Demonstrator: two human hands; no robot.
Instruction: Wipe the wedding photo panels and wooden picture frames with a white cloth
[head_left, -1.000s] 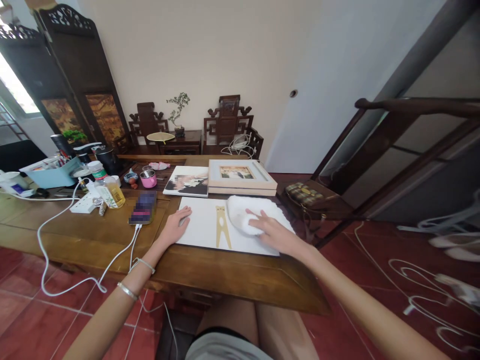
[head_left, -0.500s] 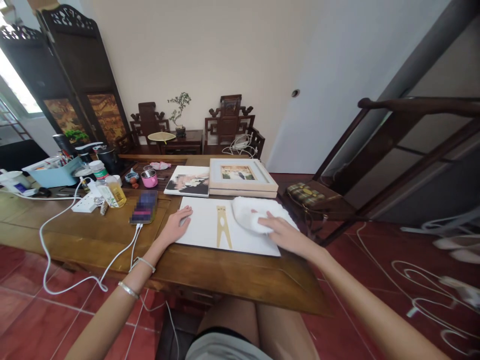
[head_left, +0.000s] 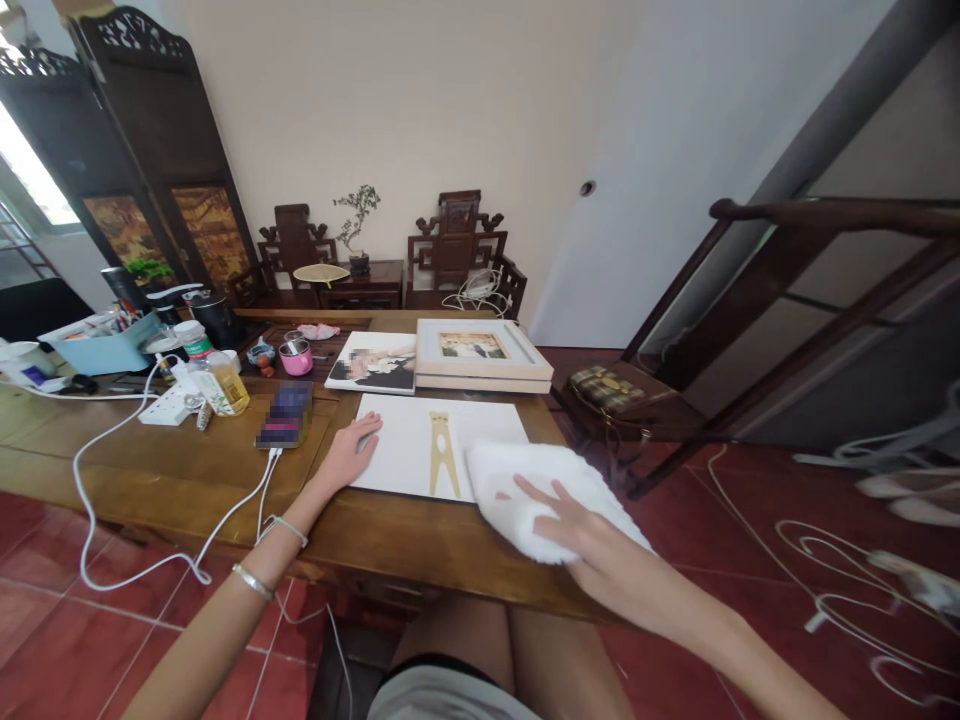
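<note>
At four o'clock of the white rectangular board, the right hand grips a fluffy white cloth; at nine, the left hand lies spread.

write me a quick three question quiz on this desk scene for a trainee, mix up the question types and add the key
1. Multiple choice: what is the right hand touching?
a) the pink cup
b) the white cloth
c) the power strip

2. True or false: the left hand rests at the left edge of the white board.

3. Fill in the blank: seen from the head camera, the tan cat-headed shape on the board lies ____ the two hands.

Key: 1 b; 2 true; 3 between
</note>
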